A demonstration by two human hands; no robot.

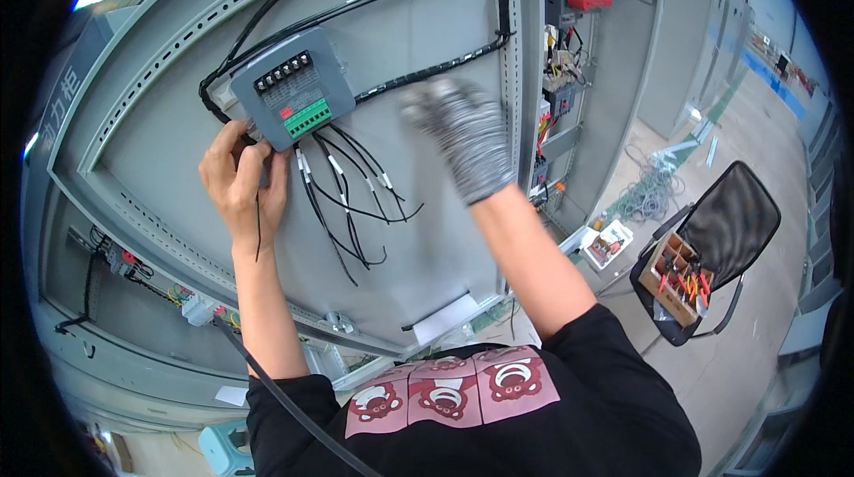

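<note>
Two hands are working over a grey panel (418, 263). Furthest left, the bare left hand (238, 181) is bending its fingers in close at the module's lower left corner, apparently touching it; a black wire (259, 232) is hanging from among the fingers, though whether they are pinching it I am not managing to tell. Judged risk: if the fingertips are working blind behind that corner, the wire could be ending up in the wrong place, or bare skin could be catching an edge. The module (332, 63) is sitting tilted on the panel, its green terminals (307, 118) facing down and right. Below these, loose wires (351, 223) with white sleeves are fanning out and crossing; a passing wrist could be snagging one and loosening its end, or look-alike leads could be getting swapped. Further right, the gloved right hand (463, 134) is hovering just below the loom (445, 66), blurred, fingers seemingly part-curled; its grip is not showing. Thick glove fabric could be dulling touch and dragging on the loom. At far right, a toolbox (669, 302) is resting on a chair (734, 210); a knock could be spilling it.
</note>
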